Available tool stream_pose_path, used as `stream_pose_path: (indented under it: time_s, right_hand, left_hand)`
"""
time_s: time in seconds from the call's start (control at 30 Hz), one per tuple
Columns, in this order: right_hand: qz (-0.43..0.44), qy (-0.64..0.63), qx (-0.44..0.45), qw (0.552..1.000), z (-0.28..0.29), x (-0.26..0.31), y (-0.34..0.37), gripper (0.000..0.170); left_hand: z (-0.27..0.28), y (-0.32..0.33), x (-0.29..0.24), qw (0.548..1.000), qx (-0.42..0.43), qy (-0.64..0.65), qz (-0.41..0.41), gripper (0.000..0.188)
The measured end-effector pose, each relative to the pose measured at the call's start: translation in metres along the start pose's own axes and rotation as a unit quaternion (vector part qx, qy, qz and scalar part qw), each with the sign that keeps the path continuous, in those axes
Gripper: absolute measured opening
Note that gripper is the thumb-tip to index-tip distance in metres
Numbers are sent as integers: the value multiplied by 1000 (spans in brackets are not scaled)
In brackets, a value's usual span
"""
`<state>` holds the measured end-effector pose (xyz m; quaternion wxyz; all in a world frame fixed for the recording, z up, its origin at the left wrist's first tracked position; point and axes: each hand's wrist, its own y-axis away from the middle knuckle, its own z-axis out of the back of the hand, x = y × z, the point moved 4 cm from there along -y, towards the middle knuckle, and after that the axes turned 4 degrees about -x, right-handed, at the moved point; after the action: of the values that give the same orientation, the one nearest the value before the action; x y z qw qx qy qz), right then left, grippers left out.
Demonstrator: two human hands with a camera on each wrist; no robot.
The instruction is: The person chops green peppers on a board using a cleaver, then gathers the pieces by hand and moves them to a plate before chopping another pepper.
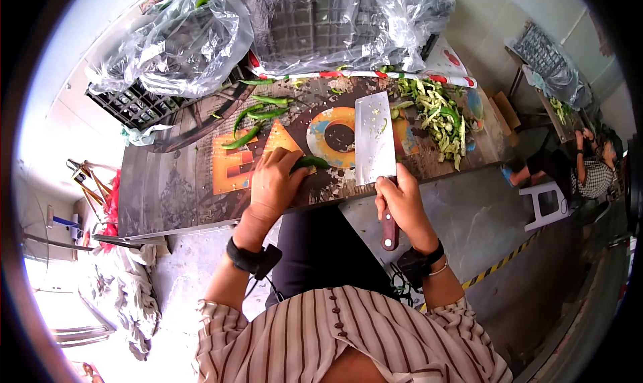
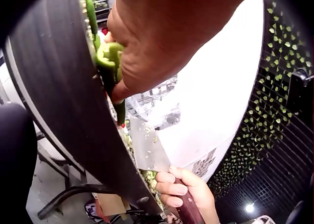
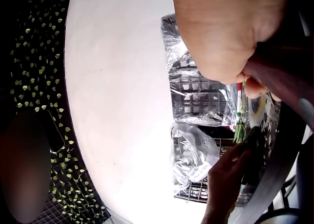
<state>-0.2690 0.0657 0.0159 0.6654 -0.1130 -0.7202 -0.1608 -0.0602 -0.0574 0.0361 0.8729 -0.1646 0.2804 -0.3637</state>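
Note:
A green pepper [image 1: 312,163] lies on the table under the fingers of my left hand [image 1: 273,182]; in the left wrist view its pale cut end [image 2: 110,54] shows beside the thumb. My right hand [image 1: 403,204] grips the dark wooden handle of a cleaver [image 1: 376,138], whose broad blade lies over the table to the right of the pepper, apart from it. Small bits stick to the blade. Several whole green peppers [image 1: 251,123] lie beyond my left hand. Right of the blade spreads a pile of cut pepper pieces [image 1: 442,122].
Plastic-covered black crates [image 1: 321,28] stand along the table's far side, one with a clear bag [image 1: 187,48] at the left. The table's near edge [image 1: 201,230] runs before my body. At the right, another person [image 1: 593,172] sits near a white stool [image 1: 544,202].

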Motion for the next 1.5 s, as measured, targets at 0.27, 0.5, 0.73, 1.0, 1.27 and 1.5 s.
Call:
stream_pose_path:
  time_s: [0.27,0.5,0.73,1.0,1.27,1.5]
  right_hand:
    - [-6,15,10,1000,-1,5,0,11]
    - [104,55,32,993,-8,38,-5,7]
    - [155,306,63,937,-14,69,-26,10]
    - [238,495,192,813,-46,86,-38,16]
    - [209,556,262,761,-58,88,-46,17]
    - [208,578,314,724,-67,94,-52,17]
  left_hand:
    - [5,9,-21,992,-114,26,-49,26]
    - [-6,11,-10,991,-108,70,-30,20]
    - [-3,6,-14,993,-100,46,-48,27]
    - [-5,7,-12,993,-87,48,-57,27]
    - [-7,4,-13,996,-68,35,-34,26]
    - [-8,2,-14,997,-62,29,-26,24]
